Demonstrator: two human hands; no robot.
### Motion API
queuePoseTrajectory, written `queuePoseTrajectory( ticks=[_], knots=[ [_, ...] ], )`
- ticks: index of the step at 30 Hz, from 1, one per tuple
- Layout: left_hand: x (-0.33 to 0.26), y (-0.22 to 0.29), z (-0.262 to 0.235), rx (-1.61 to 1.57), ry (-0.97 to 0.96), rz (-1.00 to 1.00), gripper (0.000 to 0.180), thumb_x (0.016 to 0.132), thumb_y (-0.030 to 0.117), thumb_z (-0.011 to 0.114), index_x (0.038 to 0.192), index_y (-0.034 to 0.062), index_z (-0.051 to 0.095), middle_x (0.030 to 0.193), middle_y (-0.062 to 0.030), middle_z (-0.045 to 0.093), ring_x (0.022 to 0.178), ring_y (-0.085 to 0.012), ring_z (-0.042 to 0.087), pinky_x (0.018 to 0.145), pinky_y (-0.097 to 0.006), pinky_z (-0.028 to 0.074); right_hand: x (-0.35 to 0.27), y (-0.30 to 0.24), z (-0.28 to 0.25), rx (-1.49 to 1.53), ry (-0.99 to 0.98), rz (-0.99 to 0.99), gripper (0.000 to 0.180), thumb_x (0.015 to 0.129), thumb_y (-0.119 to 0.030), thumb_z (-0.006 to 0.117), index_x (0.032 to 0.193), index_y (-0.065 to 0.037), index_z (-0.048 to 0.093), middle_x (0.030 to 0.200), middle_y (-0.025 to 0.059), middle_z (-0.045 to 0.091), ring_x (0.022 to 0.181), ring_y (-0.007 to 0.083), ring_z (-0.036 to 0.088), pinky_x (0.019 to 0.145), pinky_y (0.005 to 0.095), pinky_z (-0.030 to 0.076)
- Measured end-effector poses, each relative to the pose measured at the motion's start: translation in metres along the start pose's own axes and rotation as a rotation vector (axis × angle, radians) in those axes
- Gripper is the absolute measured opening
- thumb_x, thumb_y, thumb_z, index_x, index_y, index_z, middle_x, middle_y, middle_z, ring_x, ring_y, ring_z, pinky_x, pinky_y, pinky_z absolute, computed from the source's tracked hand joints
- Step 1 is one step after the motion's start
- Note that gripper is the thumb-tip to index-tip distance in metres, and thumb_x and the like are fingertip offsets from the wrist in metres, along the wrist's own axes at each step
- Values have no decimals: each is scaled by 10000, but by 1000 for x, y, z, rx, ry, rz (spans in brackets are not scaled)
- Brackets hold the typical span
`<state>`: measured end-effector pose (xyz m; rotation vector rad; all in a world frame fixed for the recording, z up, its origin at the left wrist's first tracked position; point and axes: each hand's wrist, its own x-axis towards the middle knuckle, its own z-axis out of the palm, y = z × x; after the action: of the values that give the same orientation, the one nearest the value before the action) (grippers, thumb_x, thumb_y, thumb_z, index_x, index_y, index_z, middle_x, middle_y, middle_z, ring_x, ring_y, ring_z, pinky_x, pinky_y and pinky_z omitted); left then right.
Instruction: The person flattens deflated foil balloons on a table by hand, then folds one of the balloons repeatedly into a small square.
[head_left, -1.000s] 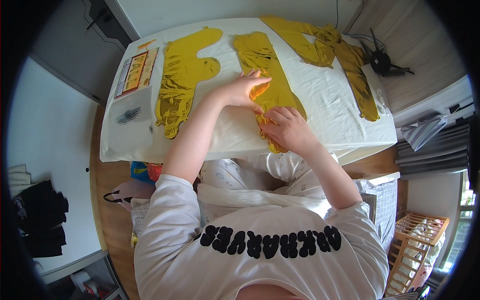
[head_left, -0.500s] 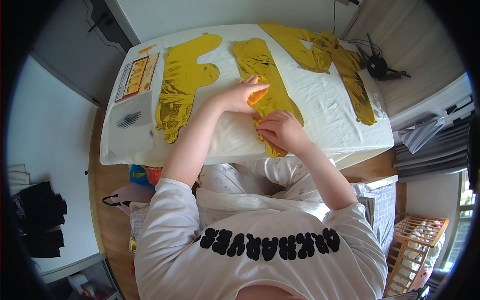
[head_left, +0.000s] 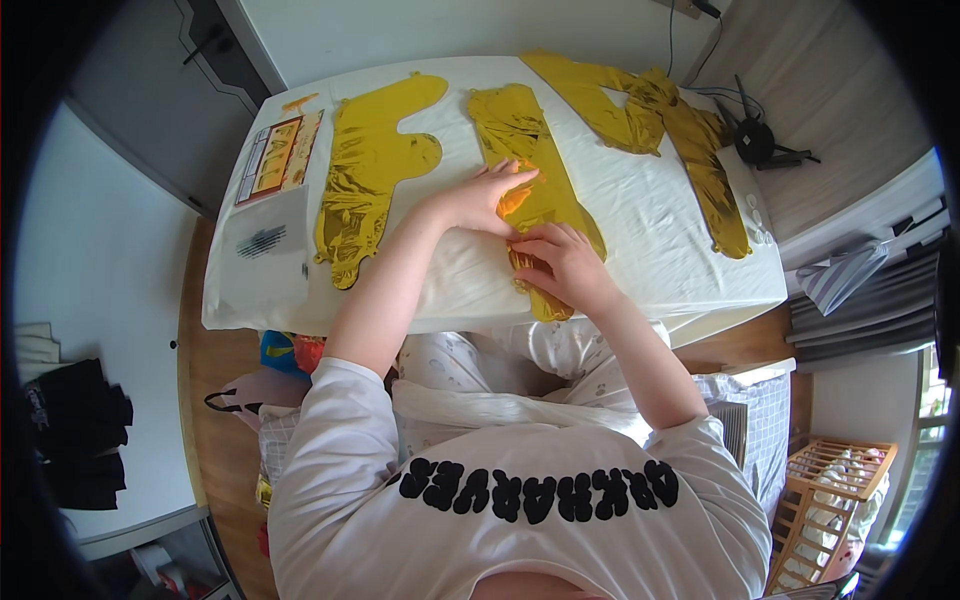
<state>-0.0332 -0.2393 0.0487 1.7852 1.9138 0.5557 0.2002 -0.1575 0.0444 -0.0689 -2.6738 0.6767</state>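
A flat gold foil balloon in the shape of a long bar lies on a table under a white cloth. My left hand lies flat across its middle, fingers pointing right. My right hand pinches the foil at the balloon's lower part, just below the left hand. A small orange patch shows between the two hands; what it is I cannot tell. Left of it lies a second gold foil balloon with two side arms, flat and untouched.
More crumpled gold foil balloons lie at the back right of the table. A printed packet and a clear bag sit at the left end. A black stand with cable stands right. A wooden crate is at the lower right.
Both hands stay on the bar-shaped balloon. The right hand has shifted slightly and its fingers have closed on the foil nearer the left hand.
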Motion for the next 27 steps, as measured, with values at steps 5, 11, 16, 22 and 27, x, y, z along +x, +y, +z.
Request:
queuePoseTrajectory(
  ticks=[5, 11, 16, 22, 27],
  knots=[
    [7, -21, 2, -429, 15, -17, 964, 840, 238, 808, 1635, 177, 267, 1682, -264, 166, 1587, -328, 131, 1277, -404, 161, -1, -1, 1, -9, 18, -15, 390, 825, -282, 814, 1184, -147, 750, 1172, 47, 662, 1112, 295, 600, 991, 427, 465],
    [10, -29, -14, -80, 172, -74, 947, 868, 369, 785, 1620, 98, 277, 1677, -225, 225, 1560, -339, 226, 1275, -428, 185, -5, 2, 2, -23, 14, -22, 331, 854, -340, 778, 1151, -195, 769, 1122, 29, 647, 1081, 258, 602, 978, 403, 459],
    [8, -35, -26, 151, 173, -179, 1080, 793, 574, 797, 1602, 56, 302, 1659, -211, 283, 1557, -332, 234, 1283, -518, 97, -4, -2, 1, -41, 17, -49, 289, 880, -344, 750, 1138, -215, 776, 1118, 27, 641, 1070, 254, 603, 967, 403, 464],
    [23, -22, -43, 298, 100, -219, 1078, 776, 626, 787, 1589, 71, 347, 1615, -186, 387, 1518, -330, 329, 1270, -492, 152, -8, 2, -4, -39, 38, -38, 275, 858, -307, 762, 1117, -215, 784, 1082, 27, 637, 1046, 263, 599, 937, 404, 460],
    [23, -65, -47, 207, 254, -224, 1055, 730, 670, 798, 1526, 65, 460, 1588, -133, 449, 1481, -310, 391, 1221, -532, 221, -5, -4, -4, -18, 38, -62, 268, 863, -299, 755, 1115, -213, 782, 1081, 28, 633, 1052, 260, 597, 941, 404, 456]
  ],
)
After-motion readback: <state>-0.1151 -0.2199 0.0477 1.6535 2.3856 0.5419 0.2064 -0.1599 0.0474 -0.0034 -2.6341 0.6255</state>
